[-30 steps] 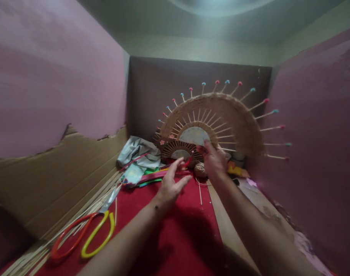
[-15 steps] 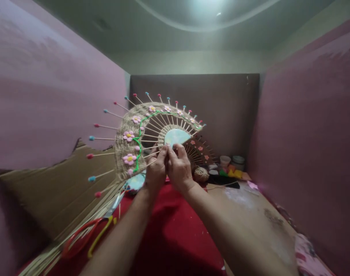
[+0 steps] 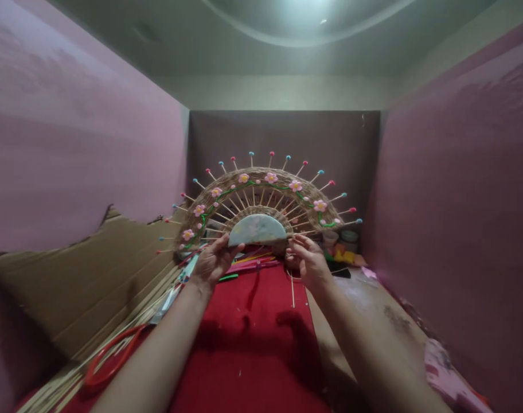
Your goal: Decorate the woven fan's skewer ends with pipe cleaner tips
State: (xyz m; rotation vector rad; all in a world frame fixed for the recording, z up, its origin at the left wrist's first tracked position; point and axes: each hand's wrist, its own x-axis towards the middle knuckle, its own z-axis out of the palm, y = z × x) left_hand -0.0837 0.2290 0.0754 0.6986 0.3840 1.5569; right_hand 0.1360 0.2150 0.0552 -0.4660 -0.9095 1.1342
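Observation:
A woven fan (image 3: 255, 173) is held up in front of me, its arc upward. Pink flowers and a green vine run along its twine band, and thin sticks end in red and blue tips. At its base is a pale blue half-round piece (image 3: 257, 229). My left hand (image 3: 214, 261) grips the fan's lower edge at the left end of that piece, thumb and fingers pinched on it. On the other side, my right hand (image 3: 307, 258) pinches the bottom edge just right of the pale piece.
Red cloth (image 3: 253, 332) covers the middle surface. Orange-handled scissors (image 3: 110, 355) and long pale sticks lie at left beside cardboard (image 3: 72, 287). Colored strips (image 3: 255, 265) lie behind the hands. Tubs (image 3: 350, 240) and yellow pieces (image 3: 347, 256) stand back right.
The fan has turned from a leftward tilt to nearly level, facing me. My hands have moved apart, the left one leftward and the right one rightward, to opposite sides of the base.

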